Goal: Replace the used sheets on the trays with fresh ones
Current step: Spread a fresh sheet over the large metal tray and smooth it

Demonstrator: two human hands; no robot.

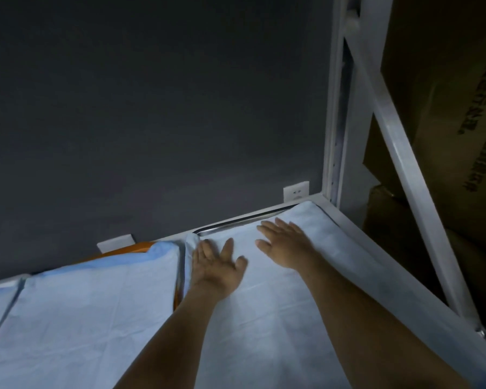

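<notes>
Neither hand has a grip on anything: the left hand [216, 266] and the right hand [288, 245] lie palm down, near each other, fingers straight and slightly spread. Both press on the blue sheet [264, 318] in the lower middle of the frame.

That sheet covers a steel tray [230, 226], whose far rim shows bare just above the fingertips. This looks like the smoothing step of laying a sheet.

The sheet appears thin, soft and light, creasing along its fold lines. It would likely slide or bunch on the smooth metal, so it is best taken by pinching a corner or edge, or flattened with open palms pushing outward.

At lower left, a second sheet [96, 299] lies over an orange tray [132, 246], just beside the first. A white rack frame [399, 155] rises at right, with cardboard boxes [446, 94] behind it and a wall socket [296, 190] on the dark wall.
</notes>
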